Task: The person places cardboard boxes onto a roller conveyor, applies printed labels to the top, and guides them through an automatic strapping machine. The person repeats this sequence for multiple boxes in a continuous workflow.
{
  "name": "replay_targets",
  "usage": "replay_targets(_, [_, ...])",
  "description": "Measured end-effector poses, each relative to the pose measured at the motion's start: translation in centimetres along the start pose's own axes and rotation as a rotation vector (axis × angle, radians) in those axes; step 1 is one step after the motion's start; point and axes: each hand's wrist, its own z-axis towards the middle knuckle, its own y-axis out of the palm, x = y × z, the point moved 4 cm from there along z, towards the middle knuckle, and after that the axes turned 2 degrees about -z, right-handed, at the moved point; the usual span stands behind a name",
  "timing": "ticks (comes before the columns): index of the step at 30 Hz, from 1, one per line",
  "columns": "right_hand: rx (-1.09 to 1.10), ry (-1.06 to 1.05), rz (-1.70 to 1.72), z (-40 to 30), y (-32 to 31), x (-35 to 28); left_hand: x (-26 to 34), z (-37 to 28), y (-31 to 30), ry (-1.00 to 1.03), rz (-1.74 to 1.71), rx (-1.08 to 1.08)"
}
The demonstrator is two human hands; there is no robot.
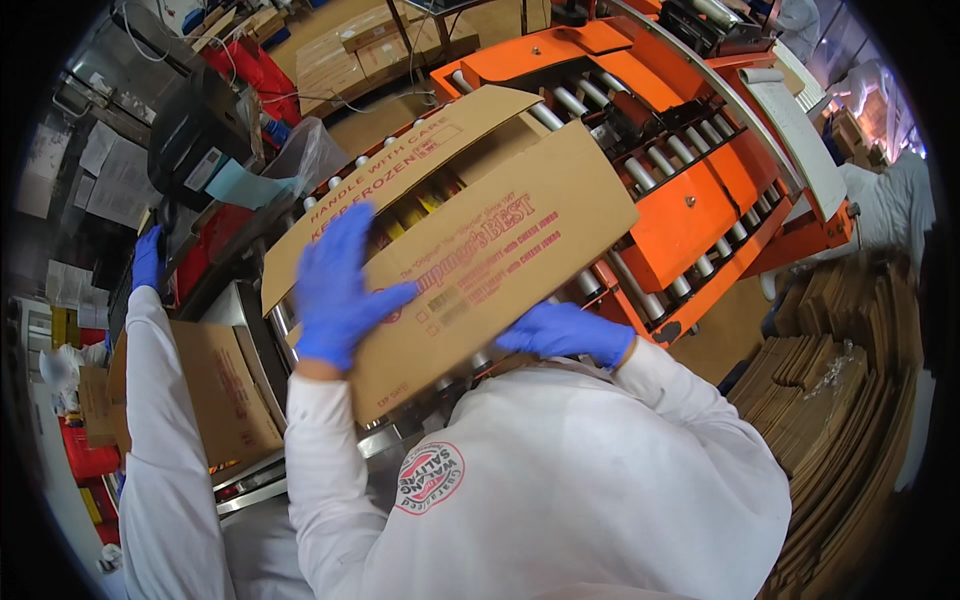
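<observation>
A brown cardboard carton [495,247] with red print rests aslant on a roller conveyor, its long top flaps apart. Yellow packs [427,204] show through the gap between them. My left hand [337,285], in a blue glove and blurred, lies over the carton's left part with thumb and fingers spread. At the carton's near lower edge is my right hand [566,331], also blue-gloved; its fingertips are partly out of sight, so I cannot tell if it grips. Orange-framed machinery with metal rollers [641,172] stands beyond the carton.
A co-worker's gloved hand [147,259] reaches past at the left, near a black machine [187,135]. Another open carton [217,390] sits below it. Flattened cardboard [817,405] is stacked at the right. A clear plastic bag [307,154] hangs beside the conveyor. Another person [889,202] stands far right.
</observation>
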Motion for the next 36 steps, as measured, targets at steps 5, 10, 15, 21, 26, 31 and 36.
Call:
replay_targets(5, [-0.207, -0.055, 0.366, 1.5, -2.5, -8.5, -9.3, -8.7, -0.2, -0.176, -0.199, 0.18])
replay_targets(10, [0.705, -0.456, -1.087, 7.9, -12.8, -9.6, -7.8, -11.3, 4.2, -0.57, -1.385, 0.571])
replay_targets(15, [0.509, -0.34, -0.967, 11.2, -13.8, -6.5, -6.8, -10.7, 3.5, -0.654, -1.499, 0.615])
replay_targets(21, [0.515, -0.28, -0.938, 12.3, -17.3, -4.3, -8.9, -5.2, 4.4, -0.627, -1.498, 0.552])
replay_targets(26, [0.522, -0.296, -0.95, 12.8, -23.2, -2.8, -8.4, -0.8, 7.4, -0.51, -1.518, 0.528])
replay_targets(31, [0.616, -0.185, -1.037, 9.3, -29.6, 0.0, -5.2, 4.0, 11.7, -0.403, -1.4, 0.356])
replay_targets(36, [0.809, -0.226, -0.803, 8.9, -21.0, -2.0, -1.4, 8.9, 14.1, -0.18, -0.993, 0.436])
